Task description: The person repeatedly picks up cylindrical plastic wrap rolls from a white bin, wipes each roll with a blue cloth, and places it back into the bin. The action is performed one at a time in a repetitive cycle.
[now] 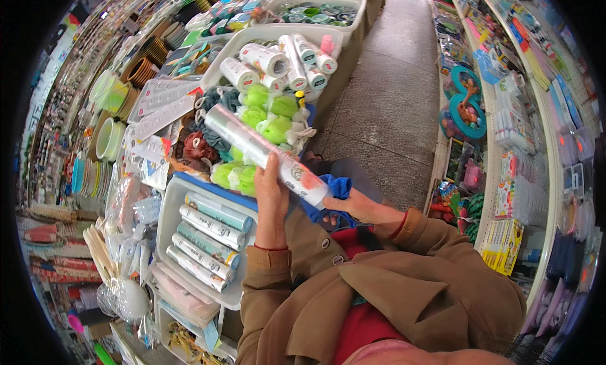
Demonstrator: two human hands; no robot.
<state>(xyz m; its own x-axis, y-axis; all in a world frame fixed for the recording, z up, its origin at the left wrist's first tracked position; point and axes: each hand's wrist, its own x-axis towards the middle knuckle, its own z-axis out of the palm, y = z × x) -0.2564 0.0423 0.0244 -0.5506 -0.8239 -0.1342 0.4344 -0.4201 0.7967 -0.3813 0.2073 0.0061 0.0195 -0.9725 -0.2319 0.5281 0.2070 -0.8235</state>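
Note:
A long white printed roll in clear wrap (246, 133) slants across the view above the display. My left hand (273, 185) grips it around the middle, thumb on top. At its near end is my right hand (350, 206), which also holds a bunched blue cloth (338, 189) against the roll. Below and left, a white plastic bin (165, 227) contains several similar wrapped rolls (208, 237) lying side by side. Green and white mesh bath puffs (274, 123) lie just beyond the held roll, with dark grey puffs (222, 100) beside them.
Farther along stands a bin (218, 57) of shorter white rolls (265, 59). Clear plastic ice-cube trays (165, 104) lie left of the puffs. A concrete aisle floor (388, 95) runs on the right, bordered by shelves (544, 128) of packaged goods. Bagged utensils (128, 251) sit at lower left.

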